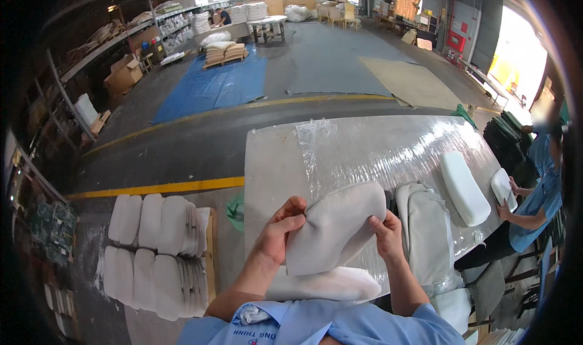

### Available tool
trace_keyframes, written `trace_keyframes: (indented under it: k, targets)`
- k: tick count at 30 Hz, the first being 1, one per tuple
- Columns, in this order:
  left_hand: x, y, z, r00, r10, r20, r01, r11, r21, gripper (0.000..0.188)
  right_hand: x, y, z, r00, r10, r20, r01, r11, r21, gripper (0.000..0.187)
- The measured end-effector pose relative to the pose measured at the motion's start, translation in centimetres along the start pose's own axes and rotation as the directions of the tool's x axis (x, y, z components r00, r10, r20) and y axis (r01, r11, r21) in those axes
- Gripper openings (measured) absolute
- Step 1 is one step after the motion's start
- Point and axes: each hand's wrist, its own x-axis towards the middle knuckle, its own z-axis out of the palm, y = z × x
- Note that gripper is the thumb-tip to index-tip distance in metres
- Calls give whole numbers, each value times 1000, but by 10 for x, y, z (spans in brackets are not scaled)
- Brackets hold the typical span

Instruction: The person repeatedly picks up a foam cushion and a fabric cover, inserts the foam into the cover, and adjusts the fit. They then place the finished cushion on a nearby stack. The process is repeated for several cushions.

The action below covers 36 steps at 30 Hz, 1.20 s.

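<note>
I am holding a pale grey cloth piece [340, 226] above the near side of the bench [267, 163]; my left hand [277, 232] and right hand [388, 234] are pinching its opposite sides. I am judging this one unfinished. At left, similar pieces [161, 220] are lying in rows, perhaps done; at right, limp folded covers [423, 236] and a smooth white pad [464, 187] are seemingly waiting. The cloth is looking soft, matte and rounded, while clear film [388, 142] is shining, wrinkled.
</note>
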Motion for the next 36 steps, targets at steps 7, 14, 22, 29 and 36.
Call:
trace_keyframes:
  k: [7,14,22,29,36]
  targets:
    - [-27,6,-1,998,65,-19,-65,998,16,21,-29,-67,14,980,-124,157,141,984,-104,26]
    - [-53,-2,3,1000,13,-8,-13,997,-73,24,-51,-82,-27,993,19,115,51,819,-571,8]
    - [-140,-21,-25,985,-124,-124,110,988,-107,23,21,-242,95,31,769,639,81,635,-768,44]
    - [-162,-49,-56,955,226,-190,-163,940,300,18,29,7,186,419,682,600,-425,731,-535,31]
    - [-172,-49,-44,711,438,-551,-124,849,514,14,-11,64,211,314,769,557,-519,630,-577,48]
